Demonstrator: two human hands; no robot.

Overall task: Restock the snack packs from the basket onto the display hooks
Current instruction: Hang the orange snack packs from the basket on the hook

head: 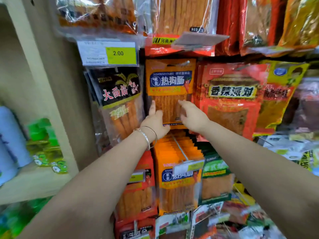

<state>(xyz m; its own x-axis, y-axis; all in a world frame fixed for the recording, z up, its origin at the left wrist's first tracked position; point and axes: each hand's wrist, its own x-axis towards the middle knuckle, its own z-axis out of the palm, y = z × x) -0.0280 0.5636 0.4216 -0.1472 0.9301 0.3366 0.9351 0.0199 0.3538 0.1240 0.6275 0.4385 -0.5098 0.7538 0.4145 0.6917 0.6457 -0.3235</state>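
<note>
The left hand (154, 119) lies against the lower left edge of the orange snack pack (170, 78). Its fingers are almost straight and point up along that edge. The right hand (192, 116) is at the lower right part of the same pack. Its fingers are bent and the tips touch the clear front, but I cannot tell if it really grips. Two thin bangles (148, 137) sit on the left wrist.

The pack hangs in the middle of the display, between a black snack pack (117, 88) on its left and a red snack pack (231, 94) on its right. Just below it, a full row of orange packs (179, 180) hangs on one hook. A yellow price tag (120, 53) reading 2.00 is at the upper left.
</note>
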